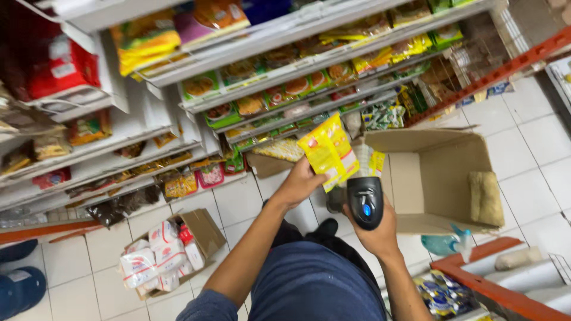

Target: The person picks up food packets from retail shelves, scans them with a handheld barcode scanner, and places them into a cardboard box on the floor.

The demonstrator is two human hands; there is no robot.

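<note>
My left hand [297, 184] pinches the yellow packets [328, 151] by their lower edge above the open cardboard box [440, 172], light, limp and likely slippery film best gripped at the seam, while my right hand [377, 229] is closed around the black scanner [364, 202].

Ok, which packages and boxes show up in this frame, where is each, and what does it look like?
Yellow packets: flat pouches with red print, held in the left hand, centre.
Handheld scanner: black, blue light, in the right hand.
Large cardboard box: brown, open, on the floor at right.
Small cardboard box: open, lower left, holding white packs with red marks.
Shelf packets: green, orange, yellow rows above.
</note>
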